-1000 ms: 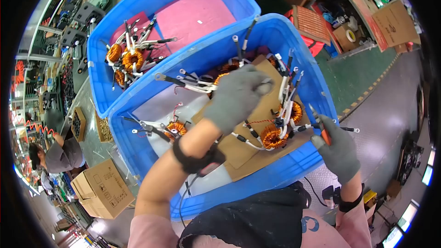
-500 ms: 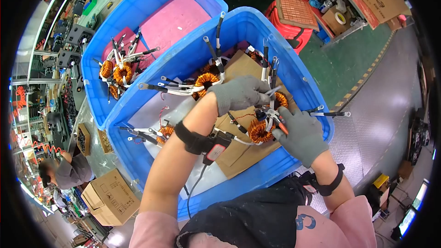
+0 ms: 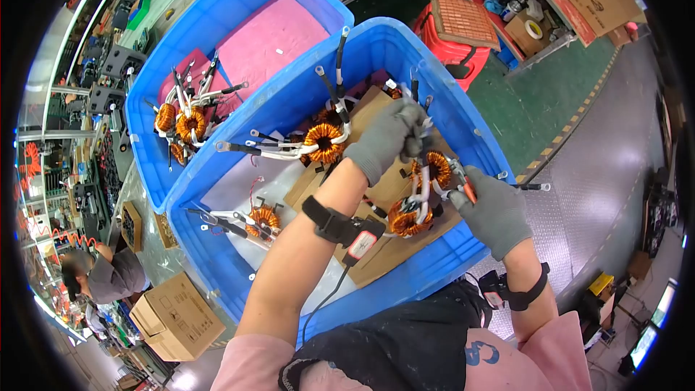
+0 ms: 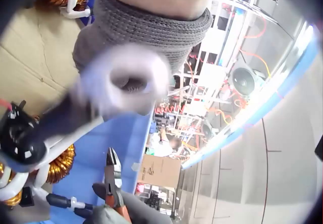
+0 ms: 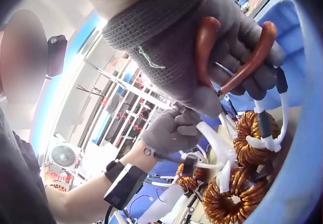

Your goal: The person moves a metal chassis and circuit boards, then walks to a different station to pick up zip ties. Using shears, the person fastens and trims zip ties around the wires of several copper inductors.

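Observation:
My left hand (image 3: pixel 391 141) curls round black-sleeved leads of a copper-wound coil (image 3: pixel 436 169) in the near blue bin (image 3: pixel 472 130). A blurred ring terminal (image 4: pixel 132 80) looms close in the left wrist view. In my right hand (image 3: pixel 496 216) is a pair of cutters with red-orange handles (image 5: pixel 252 60); its handles stand spread in the right wrist view. The cutter jaws point toward the coil's white cables. A second coil (image 3: pixel 409 219) lies just beside, on brown cardboard (image 3: pixel 369 261). The gloved left fingers hide part of the leads.
More coils (image 3: pixel 323 143) with upright or sideways cables lie at the bin's middle and left. Behind is another blue bin (image 3: pixel 239 36) with coils (image 3: pixel 191 124) on pink sheeting (image 3: pixel 271 40). A red stool (image 3: pixel 460 29) stands beyond, and a carton (image 3: pixel 177 315) is at lower left.
My left hand has moved from beside the cutters up and away with the leads, and the coil cables have shifted. My right hand has drawn slightly right, still holding the cutters.

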{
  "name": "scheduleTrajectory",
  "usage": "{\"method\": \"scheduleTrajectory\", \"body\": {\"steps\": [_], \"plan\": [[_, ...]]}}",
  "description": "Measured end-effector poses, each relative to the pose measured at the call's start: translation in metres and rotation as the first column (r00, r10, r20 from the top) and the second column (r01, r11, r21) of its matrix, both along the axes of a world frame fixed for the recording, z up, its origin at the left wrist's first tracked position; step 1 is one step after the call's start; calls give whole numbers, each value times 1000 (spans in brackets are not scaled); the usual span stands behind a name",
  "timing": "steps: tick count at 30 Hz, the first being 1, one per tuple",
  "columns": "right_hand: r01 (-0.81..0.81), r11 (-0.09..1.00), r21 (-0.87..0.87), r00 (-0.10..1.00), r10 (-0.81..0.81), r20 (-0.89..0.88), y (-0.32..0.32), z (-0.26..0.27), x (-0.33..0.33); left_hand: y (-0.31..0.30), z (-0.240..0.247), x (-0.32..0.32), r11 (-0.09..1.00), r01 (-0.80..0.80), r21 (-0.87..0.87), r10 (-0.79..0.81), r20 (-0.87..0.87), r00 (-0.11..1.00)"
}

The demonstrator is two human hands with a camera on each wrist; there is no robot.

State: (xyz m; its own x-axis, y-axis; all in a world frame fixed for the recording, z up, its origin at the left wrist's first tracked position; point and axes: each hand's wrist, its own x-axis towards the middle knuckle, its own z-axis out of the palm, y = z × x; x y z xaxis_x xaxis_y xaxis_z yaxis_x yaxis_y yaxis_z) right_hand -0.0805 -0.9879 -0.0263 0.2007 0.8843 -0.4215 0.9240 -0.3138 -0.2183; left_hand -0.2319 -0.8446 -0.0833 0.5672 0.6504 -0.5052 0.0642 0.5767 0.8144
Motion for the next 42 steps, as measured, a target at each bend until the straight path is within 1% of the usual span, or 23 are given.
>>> {"method": "scheduleTrajectory", "body": {"steps": [3,4,6,9,11,13,15,17,19,22,23,24,27,28,31,32,33,35,36,37,39,41,42], "plan": [[14,1000,-27,1000,-14,5,5,7,-6,16,-8,-10,996,-27,-88,19,-89,996],[17,1000,-25,1000,-17,9,6,7,-5,18,-8,-6,1000,-8,5,9,-146,989],[29,998,62,1000,-29,-4,4,5,-6,23,-6,6,999,37,38,-33,-105,994],[71,995,73,994,-64,-89,-2,2,3,23,1,19,992,110,64,-108,-37,993],[69,993,97,996,-63,-64,-5,5,3,32,2,20,918,393,43,-382,-162,910],[67,990,124,997,-62,-44,-6,9,3,27,9,1,894,435,109,-411,-187,892],[70,995,75,996,-65,-66,-5,13,2,18,20,-30,901,388,193,-384,-63,921],[44,996,82,997,-38,-69,-1,17,-1,4,30,-58,926,331,182,-327,-52,943],[5,996,85,997,1,-72,2,19,-8,-7,34,-88,949,290,125,-273,-135,952],[-83,996,33,994,85,-64,11,18,-21,-32,27,-128,987,159,33,-158,-19,987],[-158,983,97,986,162,-44,14,14,-27,-41,29,-138,992,126,26,-126,14,992],[-232,960,159,971,238,-20,18,12,-33,-52,20,-151,996,70,-52,-66,71,995],[-326,930,168,944,330,4,37,23,-52,-80,26,-169,994,-25,-105,33,79,996],[-350,922,169,935,355,0,42,24,-57,-88,25,-174,997,-24,-74,32,100,994],[-451,885,115,891,453,12,56,24,-70,-112,33,-186,999,-31,-39,32,44,998],[-508,853,121,861,508,31,60,22,-74,-131,7,-193,987,-54,154,48,38,998],[-563,816,128,826,562,51,63,21,-77,-141,6,-193,978,-74,197,72,17,997],[-628,772,93,778,627,52,72,17,-84,-154,15,-203,996,-82,-35,81,-17,997],[-666,743,60,746,664,52,76,15,-88,-162,13,-201,985,-147,-88,145,-36,989],[-683,728,57,730,681,50,79,12,-92,-164,12,-199,981,-170,-92,167,-36,985],[-737,676,32,676,735,46,85,6,-99,-165,10,-195,879,-452,-149,378,-357,854],[-768,640,21,640,767,46,90,2,-107,-159,-4,-194,806,-575,-138,497,-368,786],[-784,620,17,620,783,51,93,1,-110,-156,-5,-194,795,-587,-151,510,-357,783]]}}
